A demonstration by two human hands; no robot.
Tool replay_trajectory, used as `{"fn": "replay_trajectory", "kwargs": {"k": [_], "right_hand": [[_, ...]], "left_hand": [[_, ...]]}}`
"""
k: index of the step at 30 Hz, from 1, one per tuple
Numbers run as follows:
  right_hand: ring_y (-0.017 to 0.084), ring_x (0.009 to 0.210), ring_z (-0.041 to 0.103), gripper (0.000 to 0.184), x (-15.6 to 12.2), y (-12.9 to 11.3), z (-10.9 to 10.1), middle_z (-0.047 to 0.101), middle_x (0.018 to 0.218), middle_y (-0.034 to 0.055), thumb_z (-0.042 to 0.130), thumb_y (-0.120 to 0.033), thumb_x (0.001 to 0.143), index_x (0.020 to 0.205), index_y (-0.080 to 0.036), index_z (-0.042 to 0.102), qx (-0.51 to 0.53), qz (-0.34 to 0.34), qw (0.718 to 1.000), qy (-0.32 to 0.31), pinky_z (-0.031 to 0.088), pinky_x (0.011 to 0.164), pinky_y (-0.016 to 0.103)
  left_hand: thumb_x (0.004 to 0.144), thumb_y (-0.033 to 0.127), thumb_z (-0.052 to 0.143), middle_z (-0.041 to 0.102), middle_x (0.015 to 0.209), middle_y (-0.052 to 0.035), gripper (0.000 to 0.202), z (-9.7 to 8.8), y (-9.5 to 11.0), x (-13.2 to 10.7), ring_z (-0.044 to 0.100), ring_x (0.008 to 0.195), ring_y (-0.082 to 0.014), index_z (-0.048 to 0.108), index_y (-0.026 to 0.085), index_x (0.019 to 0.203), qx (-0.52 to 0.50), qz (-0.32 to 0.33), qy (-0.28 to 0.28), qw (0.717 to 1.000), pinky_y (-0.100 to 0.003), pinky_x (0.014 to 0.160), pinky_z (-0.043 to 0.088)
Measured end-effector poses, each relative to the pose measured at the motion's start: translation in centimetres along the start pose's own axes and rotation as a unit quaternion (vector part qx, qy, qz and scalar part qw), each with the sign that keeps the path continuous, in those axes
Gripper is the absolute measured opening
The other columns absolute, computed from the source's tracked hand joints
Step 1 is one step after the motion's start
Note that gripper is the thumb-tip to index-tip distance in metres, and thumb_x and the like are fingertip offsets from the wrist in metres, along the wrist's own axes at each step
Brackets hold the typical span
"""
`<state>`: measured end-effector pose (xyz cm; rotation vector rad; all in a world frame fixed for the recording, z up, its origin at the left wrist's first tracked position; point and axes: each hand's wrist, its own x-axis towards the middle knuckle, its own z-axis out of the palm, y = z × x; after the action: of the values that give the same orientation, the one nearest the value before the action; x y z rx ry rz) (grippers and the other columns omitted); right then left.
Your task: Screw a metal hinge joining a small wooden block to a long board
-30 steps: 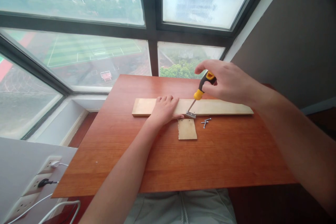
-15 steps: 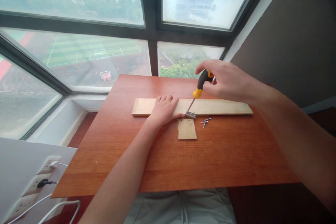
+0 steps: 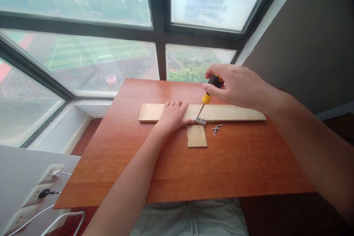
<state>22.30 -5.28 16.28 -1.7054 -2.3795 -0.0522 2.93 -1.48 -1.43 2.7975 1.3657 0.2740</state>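
Note:
A long pale wooden plank (image 3: 235,113) lies across the reddish table (image 3: 177,169). My left hand (image 3: 173,115) presses flat on the plank, fingers stretched out. My right hand (image 3: 238,84) grips a yellow-and-black screwdriver (image 3: 208,93), whose tip rests on a small metal bracket (image 3: 200,121) at the plank's near edge. A small square wood piece (image 3: 196,136) lies just in front of the bracket. A few loose screws (image 3: 216,128) lie to its right.
Large windows (image 3: 110,59) stand right behind the table's far edge. A brown wall (image 3: 309,44) rises on the right. At lower left, a white power strip (image 3: 38,195) with plugged cables sits beside the table.
My right hand has turned slightly on the screwdriver handle, covering more of it. The left hand and the wood pieces have not moved.

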Motion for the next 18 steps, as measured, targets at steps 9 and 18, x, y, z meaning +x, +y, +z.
{"fn": "replay_trajectory", "kwargs": {"k": [9,18], "right_hand": [[0.021,0.081,0.060,0.039,0.02,0.33,-0.13,0.066,0.112,0.0070,0.056,-0.024,0.076,0.115,-0.022,0.059,0.031,-0.043,0.998,-0.015,0.042,0.067,0.034],[0.023,0.081,0.062,0.027,-0.05,0.46,0.31,0.070,0.102,0.0053,0.054,-0.026,0.080,0.105,-0.024,0.063,0.020,-0.025,0.999,0.023,0.042,0.065,0.036]], "left_hand": [[0.083,0.072,0.053,0.056,0.122,-0.0166,0.073,-0.07,0.05,0.05,0.053,0.107,-0.0339,0.050,0.019,0.134,-0.003,-0.003,-0.001,1.000,-0.043,0.093,0.034],[0.083,0.072,0.053,0.056,0.123,-0.0172,0.073,0.06,-0.02,0.11,0.054,0.107,-0.0337,0.050,0.019,0.133,-0.003,-0.002,0.002,1.000,-0.043,0.095,0.034]]}}
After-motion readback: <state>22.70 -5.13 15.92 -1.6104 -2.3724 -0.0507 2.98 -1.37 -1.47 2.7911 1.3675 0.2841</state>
